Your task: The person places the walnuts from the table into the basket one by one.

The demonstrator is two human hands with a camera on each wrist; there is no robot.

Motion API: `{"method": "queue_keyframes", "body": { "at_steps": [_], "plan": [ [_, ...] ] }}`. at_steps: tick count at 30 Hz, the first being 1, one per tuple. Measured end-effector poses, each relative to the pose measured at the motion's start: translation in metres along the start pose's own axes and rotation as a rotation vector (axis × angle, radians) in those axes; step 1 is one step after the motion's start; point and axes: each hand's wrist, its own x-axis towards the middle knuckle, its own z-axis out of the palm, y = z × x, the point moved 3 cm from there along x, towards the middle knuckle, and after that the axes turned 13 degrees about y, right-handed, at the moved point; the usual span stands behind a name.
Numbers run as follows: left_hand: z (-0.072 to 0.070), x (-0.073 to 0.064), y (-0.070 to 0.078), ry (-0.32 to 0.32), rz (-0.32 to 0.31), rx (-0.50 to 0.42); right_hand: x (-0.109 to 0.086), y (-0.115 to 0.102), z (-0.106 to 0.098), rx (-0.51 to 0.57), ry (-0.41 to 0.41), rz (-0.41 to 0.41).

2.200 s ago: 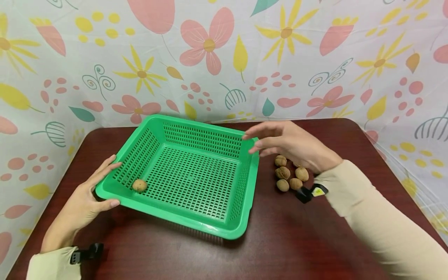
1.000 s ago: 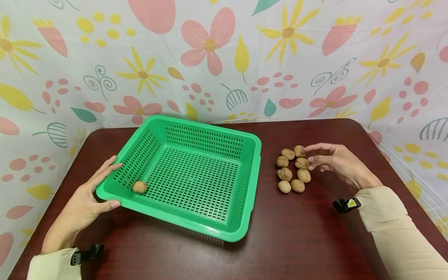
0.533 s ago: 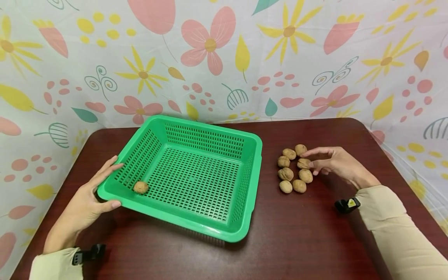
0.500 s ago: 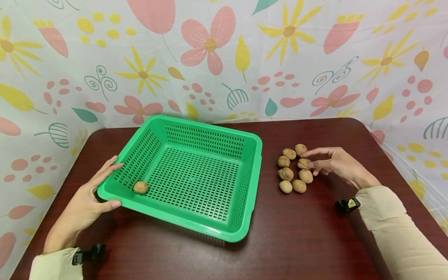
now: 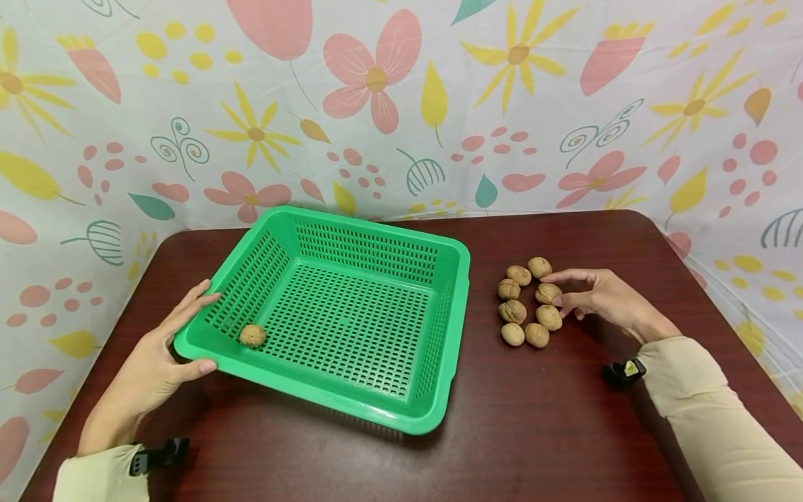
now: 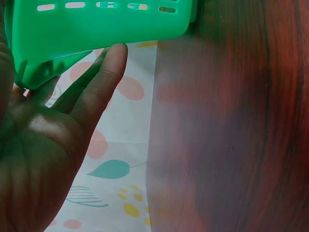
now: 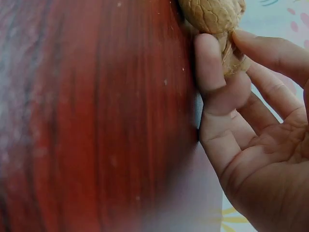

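A green plastic basket [image 5: 348, 328] with slotted walls sits on the table, one walnut [image 5: 253, 335] in its near left corner. My left hand [image 5: 147, 362] holds that corner, fingertips at the left rim and thumb along the front rim. In the left wrist view the thumb [image 6: 104, 79] lies by the basket's green underside edge [image 6: 120, 29]. To the right of the basket, several walnuts [image 5: 512, 312] lie in two rough columns. My right hand [image 5: 605, 300] pinches a walnut [image 5: 548, 293] of the right column between thumb and fingers; the right wrist view shows this walnut [image 7: 234, 63] partly hidden.
The dark reddish-brown table [image 5: 514, 425] ends at the back against a hanging white cloth [image 5: 401, 160] printed with flowers and leaves. Other walnuts [image 5: 548, 318] lie close beside the pinched one. Black wrist cameras [image 5: 624, 371] sit at both sleeves.
From above the basket's right rim, my right hand has gone right and down to the walnuts, where its fingers have come round one. The left hand stays at the basket corner.
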Motion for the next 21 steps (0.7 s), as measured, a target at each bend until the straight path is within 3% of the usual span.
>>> {"method": "queue_keyframes", "body": {
  "at_steps": [21],
  "plan": [
    [-0.001,0.0,-0.002,-0.005,-0.011,0.009,-0.006,-0.014,-0.008,0.151,-0.006,-0.04]
  ]
}}
